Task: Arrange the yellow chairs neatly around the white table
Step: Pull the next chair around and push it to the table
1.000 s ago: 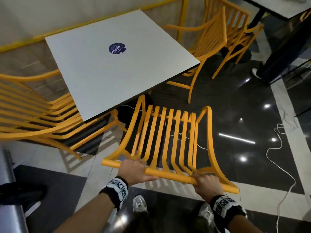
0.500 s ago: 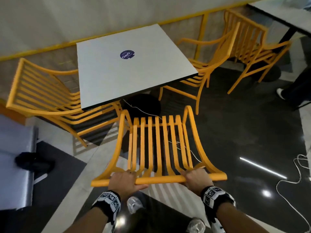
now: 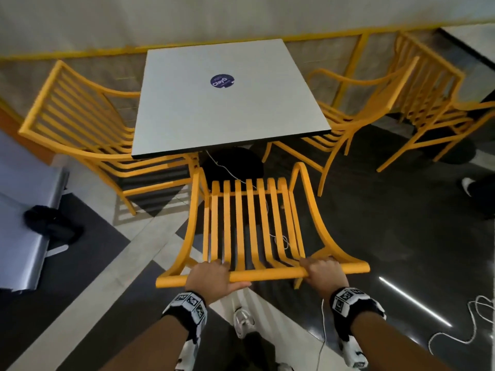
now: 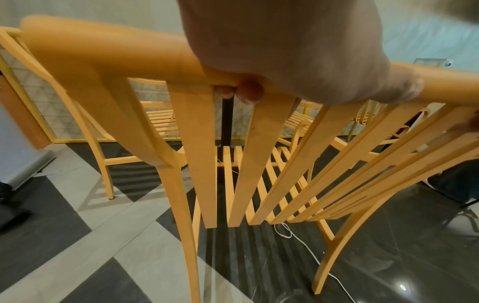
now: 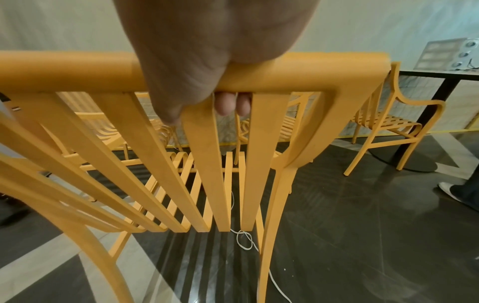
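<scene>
A yellow slatted chair (image 3: 251,226) stands in front of me, its seat pointing at the near edge of the white square table (image 3: 227,103). My left hand (image 3: 211,274) grips the top rail (image 4: 108,55) of its backrest near the left end. My right hand (image 3: 322,271) grips the same rail (image 5: 285,71) near the right end. Fingers curl under the rail in both wrist views. A second yellow chair (image 3: 88,135) sits tucked at the table's left side. A third chair (image 3: 356,108) sits at its right side.
A fourth yellow chair (image 3: 428,97) stands further right by another table (image 3: 471,46). A white cable (image 3: 278,236) trails on the dark floor under the held chair. A grey metal bench (image 3: 24,204) lies at the left. A person's shoe (image 3: 468,183) shows at the right edge.
The held chair has swung round from the table's near right corner to face the middle of its near edge. Both hands kept their grip on the top rail.
</scene>
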Demonstrator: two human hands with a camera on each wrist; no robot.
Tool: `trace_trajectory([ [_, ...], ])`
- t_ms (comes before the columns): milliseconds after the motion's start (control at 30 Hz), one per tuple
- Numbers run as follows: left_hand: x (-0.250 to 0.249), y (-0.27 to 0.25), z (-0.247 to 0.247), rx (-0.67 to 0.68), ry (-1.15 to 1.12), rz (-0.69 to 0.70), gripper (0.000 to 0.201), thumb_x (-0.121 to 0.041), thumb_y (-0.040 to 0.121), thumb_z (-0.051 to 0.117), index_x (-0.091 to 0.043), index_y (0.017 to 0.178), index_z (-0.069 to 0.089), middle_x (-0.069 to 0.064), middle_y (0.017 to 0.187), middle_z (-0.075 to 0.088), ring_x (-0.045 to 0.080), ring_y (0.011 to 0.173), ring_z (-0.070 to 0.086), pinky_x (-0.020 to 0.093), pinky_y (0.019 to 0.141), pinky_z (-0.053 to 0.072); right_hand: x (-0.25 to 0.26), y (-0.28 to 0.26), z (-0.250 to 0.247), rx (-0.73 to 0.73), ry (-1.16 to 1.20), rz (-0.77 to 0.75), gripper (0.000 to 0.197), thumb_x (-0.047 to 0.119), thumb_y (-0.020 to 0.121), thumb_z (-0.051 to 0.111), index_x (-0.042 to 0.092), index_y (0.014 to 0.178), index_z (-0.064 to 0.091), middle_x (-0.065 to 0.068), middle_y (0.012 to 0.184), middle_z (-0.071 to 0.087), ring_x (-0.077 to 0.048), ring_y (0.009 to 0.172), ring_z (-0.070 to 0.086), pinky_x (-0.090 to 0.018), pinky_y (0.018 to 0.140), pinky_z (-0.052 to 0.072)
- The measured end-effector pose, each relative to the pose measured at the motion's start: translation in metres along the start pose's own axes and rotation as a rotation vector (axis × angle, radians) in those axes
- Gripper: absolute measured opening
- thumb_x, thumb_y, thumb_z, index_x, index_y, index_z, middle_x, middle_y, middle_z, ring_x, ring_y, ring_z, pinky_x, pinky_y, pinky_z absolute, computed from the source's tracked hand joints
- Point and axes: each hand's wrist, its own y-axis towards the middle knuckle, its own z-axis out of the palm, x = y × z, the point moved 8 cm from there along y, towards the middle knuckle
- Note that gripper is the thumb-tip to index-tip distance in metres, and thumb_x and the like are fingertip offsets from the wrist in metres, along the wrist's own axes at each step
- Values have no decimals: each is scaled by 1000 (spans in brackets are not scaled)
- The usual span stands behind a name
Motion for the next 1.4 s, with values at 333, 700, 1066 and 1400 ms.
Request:
trace_trajectory([
  [333, -16, 62, -10, -9, -3, 27, 85, -87, 77, 14, -17, 78, 62, 0, 64, 52, 17, 51, 49, 30, 51, 44, -58, 65, 1, 37, -61, -82, 47, 27, 48, 89, 28, 91, 71, 4, 73, 73, -19, 51, 66, -32, 39, 51],
  [700, -33, 114, -23, 60, 8, -83, 52, -62, 88, 41, -19, 110, 60, 5, 101, 67, 27, 81, 66, 34, 62, 38, -106, 106, -22, 43, -50, -155, 35, 21, 48, 89, 28, 71, 64, 1, 56, 65, -15, 46, 61, -29, 37, 49],
  [1066, -23, 118, -35, 45, -78, -192, 37, -51, 87, 55, -19, 105, 60, 3, 100, 66, 25, 81, 67, 37, 70, 55, -103, 121, -32, 127, -85, -255, 31, 33, 91, 50, 23, 120, 52, -1, 115, 62, -25, 96, 63, -36, 79, 49],
  [1400, -13, 118, -35, 52, -88, -209, 33, -48, 64, 81, -22, 77, 64, -4, 69, 65, 18, 50, 62, 29, 44, 49, -99, 131, -34, 126, -68, -211, 26, 31, 91, 54, 25, 116, 54, 0, 109, 65, -23, 93, 64, -36, 77, 51],
])
